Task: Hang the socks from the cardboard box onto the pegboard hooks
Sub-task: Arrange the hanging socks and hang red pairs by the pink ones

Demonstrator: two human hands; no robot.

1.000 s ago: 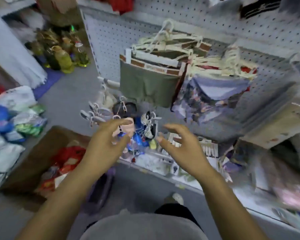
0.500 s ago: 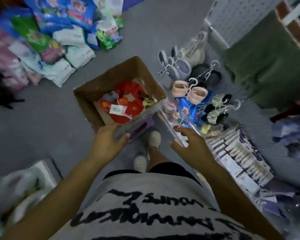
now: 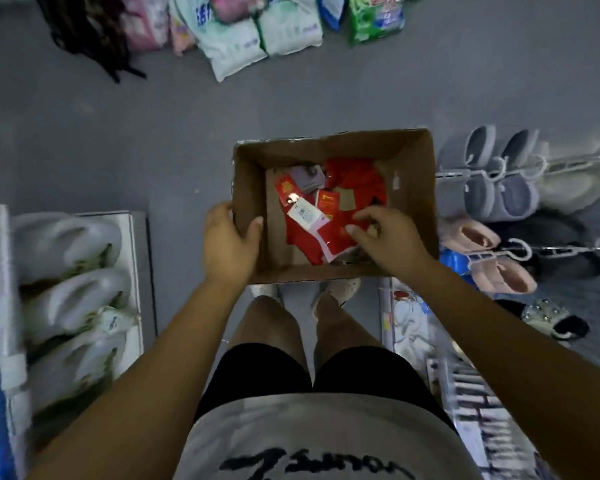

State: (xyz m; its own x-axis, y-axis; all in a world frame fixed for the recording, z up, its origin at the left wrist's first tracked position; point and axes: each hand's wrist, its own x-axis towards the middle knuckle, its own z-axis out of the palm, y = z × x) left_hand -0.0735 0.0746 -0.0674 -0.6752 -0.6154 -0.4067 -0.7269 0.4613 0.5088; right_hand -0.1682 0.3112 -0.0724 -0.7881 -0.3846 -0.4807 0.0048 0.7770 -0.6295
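Starting at the left, blurred white packs (image 3: 66, 289) sit in a white shelf unit (image 3: 136, 271), their print unreadable. The left grip (image 3: 227, 244) clasps the left wall of the cardboard box (image 3: 413, 188), thumb inside, fingers outside. The box stands on the grey floor (image 3: 153, 133), just ahead of the person's feet. Inside it lie red socks (image 3: 357, 181) in packs with red and gold cards, a white label (image 3: 303, 213) whose printed code is too fine to read, and a grey pair (image 3: 307, 176) toward the far wall. Black lettering on the grey shirt (image 3: 291, 445) is partly cut off. The right grip (image 3: 385, 230) is inside the box, bent fingers touching the red packs; whether it pinches one I cannot tell. Right of the box, grey slippers (image 3: 499, 192) and pink slippers (image 3: 492, 268) hang on pegboard hooks (image 3: 568, 249)
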